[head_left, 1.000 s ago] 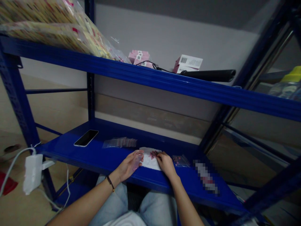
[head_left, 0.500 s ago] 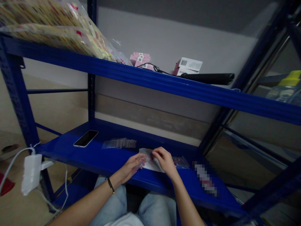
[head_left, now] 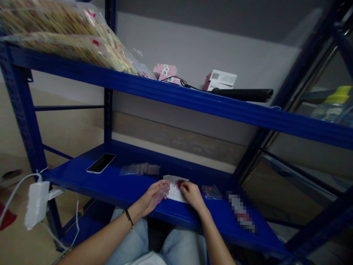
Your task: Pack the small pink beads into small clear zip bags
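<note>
The work looked partway through, with loose pieces out and a small bag in hand. The left hand (head_left: pixel 153 195) held a small clear bag (head_left: pixel 163 193), its fingers and thumb gripping the plastic near the left edge of a white sheet (head_left: pixel 176 195) that lay on the blue shelf (head_left: pixel 91 184). Whether anything was inside that bag could not be made out. The right hand (head_left: pixel 191 193) was over the sheet's right side, its fingers drawn together at a little heap of dark red pieces (head_left: pixel 178 183); I could not tell whether they had pinched one. The heap lay loose on the sheet toward its far edge, so the sorting or picking of these pieces did not seem finished. Behind and to the left of the sheet, a row of thin clear packets (head_left: pixel 142 169) lay overlapping; they might have been completed ones or empties, as their contents were too small to judge. Just beyond the right hand, a clear pouch (head_left: pixel 211 192) with reddish pieces in it lay flat and untouched. How many pieces were already dealt with, the view did not show.
</note>
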### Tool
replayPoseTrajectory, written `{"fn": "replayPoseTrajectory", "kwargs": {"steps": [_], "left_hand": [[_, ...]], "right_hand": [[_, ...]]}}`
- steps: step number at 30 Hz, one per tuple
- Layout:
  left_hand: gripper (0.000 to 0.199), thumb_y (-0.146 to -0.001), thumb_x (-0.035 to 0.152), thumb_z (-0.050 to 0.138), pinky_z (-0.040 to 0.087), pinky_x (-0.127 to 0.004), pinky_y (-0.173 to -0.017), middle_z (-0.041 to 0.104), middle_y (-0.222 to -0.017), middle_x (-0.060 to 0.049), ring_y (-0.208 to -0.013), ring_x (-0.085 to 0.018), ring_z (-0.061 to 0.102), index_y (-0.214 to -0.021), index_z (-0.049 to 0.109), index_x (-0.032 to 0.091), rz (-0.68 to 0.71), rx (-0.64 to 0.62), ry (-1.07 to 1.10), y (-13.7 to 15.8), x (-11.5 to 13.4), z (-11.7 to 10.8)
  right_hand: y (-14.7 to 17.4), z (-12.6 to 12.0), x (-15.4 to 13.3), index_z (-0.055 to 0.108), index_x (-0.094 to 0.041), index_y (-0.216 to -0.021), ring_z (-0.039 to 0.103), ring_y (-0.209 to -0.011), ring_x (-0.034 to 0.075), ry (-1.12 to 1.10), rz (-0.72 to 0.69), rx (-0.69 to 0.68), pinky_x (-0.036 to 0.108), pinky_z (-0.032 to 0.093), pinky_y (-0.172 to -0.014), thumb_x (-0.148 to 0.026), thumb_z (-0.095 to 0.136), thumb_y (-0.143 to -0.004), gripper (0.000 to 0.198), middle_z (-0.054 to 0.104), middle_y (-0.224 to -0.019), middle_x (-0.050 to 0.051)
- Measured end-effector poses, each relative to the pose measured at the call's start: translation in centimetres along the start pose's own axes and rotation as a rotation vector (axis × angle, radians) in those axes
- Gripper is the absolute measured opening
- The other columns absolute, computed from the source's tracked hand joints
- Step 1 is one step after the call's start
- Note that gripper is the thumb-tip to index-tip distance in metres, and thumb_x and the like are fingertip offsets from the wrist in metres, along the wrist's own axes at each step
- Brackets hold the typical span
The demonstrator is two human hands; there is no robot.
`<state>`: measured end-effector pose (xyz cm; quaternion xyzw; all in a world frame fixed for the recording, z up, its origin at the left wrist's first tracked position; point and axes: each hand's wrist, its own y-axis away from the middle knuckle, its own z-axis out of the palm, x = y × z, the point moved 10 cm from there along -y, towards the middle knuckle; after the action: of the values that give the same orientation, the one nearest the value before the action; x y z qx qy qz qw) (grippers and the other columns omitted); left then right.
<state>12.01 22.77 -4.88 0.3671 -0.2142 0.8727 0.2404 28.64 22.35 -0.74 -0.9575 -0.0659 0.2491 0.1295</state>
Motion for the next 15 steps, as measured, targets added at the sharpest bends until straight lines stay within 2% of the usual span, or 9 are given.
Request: {"fn": "replayPoseTrajectory", "kwargs": {"steps": [5,8,15], "left_hand": [[0.036,-0.084,0.036,0.073,0.043,-0.028,-0.070,0.063,-0.099,-0.011,-0.084,-0.019,0.059,-0.112,0.069,0.015,-0.015,-0.001,0.029,0.0,-0.1,0.0],[0.035,-0.085,0.036,0.072,0.043,-0.028,-0.070,0.063,-0.099,-0.010,-0.084,-0.019,0.059,-0.112,0.069,0.015,-0.012,-0.006,0.033,0.0,0.0,0.1],[0.034,-0.086,0.035,0.071,0.043,-0.028,-0.070,0.062,-0.098,-0.010,-0.084,-0.018,0.058,-0.112,0.069,0.014,-0.017,-0.026,0.041,0.1,-0.1,0.2]], "right_hand": [[0.2,1.2,-0.7,0.071,-0.021,-0.096,0.064,-0.094,0.019,0.151,-0.026,0.013,0.025,0.045,-0.083,-0.019,0.050,-0.090,0.022,0.069,-0.103,0.007],[0.2,1.6,-1.2,0.072,-0.021,-0.097,0.064,-0.096,0.019,0.208,-0.045,0.000,0.025,0.046,-0.084,-0.021,0.047,-0.093,0.026,0.068,-0.102,0.008],[0.4,1.8,-1.1,0.073,-0.021,-0.103,0.062,-0.103,0.019,0.233,-0.051,-0.002,0.026,0.045,-0.090,-0.021,0.045,-0.094,0.029,0.067,-0.108,0.009]]}}
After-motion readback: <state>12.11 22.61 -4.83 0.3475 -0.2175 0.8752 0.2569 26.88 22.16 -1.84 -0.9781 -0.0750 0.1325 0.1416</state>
